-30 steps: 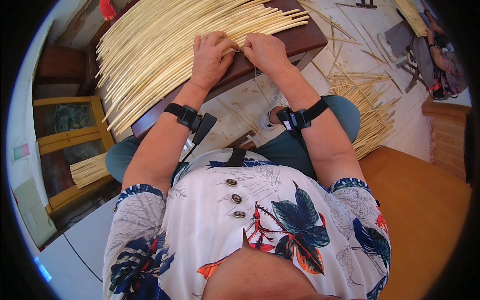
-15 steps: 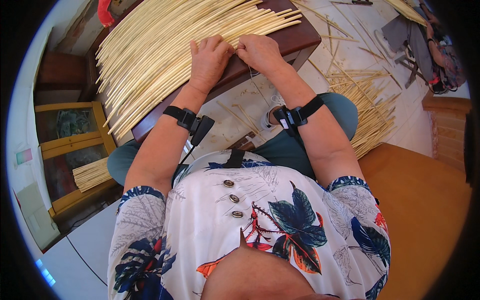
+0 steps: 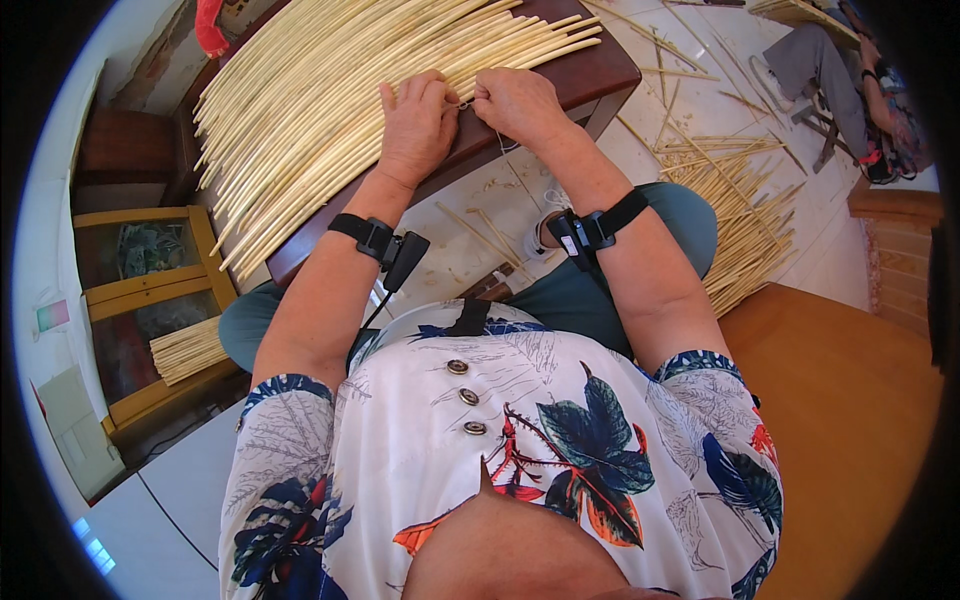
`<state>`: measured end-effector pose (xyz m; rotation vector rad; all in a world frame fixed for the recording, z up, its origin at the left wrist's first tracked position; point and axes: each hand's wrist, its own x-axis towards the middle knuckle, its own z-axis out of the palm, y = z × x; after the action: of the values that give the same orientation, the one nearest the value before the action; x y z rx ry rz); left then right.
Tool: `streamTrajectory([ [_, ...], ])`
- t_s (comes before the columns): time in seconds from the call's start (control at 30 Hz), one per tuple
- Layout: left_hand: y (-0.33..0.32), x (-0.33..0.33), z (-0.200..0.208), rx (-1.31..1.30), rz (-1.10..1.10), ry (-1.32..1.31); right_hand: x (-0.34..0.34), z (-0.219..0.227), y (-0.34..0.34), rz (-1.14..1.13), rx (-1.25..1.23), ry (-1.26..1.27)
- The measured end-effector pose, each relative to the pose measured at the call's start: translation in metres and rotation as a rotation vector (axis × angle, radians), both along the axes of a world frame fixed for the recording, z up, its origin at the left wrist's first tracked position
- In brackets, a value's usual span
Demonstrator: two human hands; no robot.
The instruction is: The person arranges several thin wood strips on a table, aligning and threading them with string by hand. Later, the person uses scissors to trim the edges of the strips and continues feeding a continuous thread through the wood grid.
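Note:
Pale, straight stalks [image 3: 300, 120] lie side by side as a wide layer on a dark red-brown table [image 3: 615, 75]. My left hand [image 3: 418, 125] rests over the nearest stalks. Its outer fingers are spread on them, while thumb and forefinger close at a thin string [image 3: 464, 105] by the layer's near edge. Just to the right, my right hand [image 3: 518, 105] is closed in a pinch on the same string, and a loose length hangs below it past the table edge. The fingertips of both hands are partly hidden.
More stalks [image 3: 745, 215] are heaped on the tiled floor at right, with loose ones scattered beyond. A bundle [image 3: 188, 350] sticks out by the yellow-framed cabinet [image 3: 140, 270] at left. An orange-brown surface [image 3: 830, 400] is at my right. Another person [image 3: 875, 100] sits far right.
My left hand has shifted slightly left, away from the right hand, and a short stretch of string now shows between them. My right hand has hardly moved.

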<state>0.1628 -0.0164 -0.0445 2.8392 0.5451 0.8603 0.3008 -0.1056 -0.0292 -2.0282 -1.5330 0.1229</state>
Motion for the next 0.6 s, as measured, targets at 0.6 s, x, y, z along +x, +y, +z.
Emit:
streamTrajectory([
  [0.6, 0.0033, -0.0041, 0.0041, -0.085, -0.053, -0.054, -0.0034, -0.0029, 0.0012, -0.01, 0.038, -0.006],
])
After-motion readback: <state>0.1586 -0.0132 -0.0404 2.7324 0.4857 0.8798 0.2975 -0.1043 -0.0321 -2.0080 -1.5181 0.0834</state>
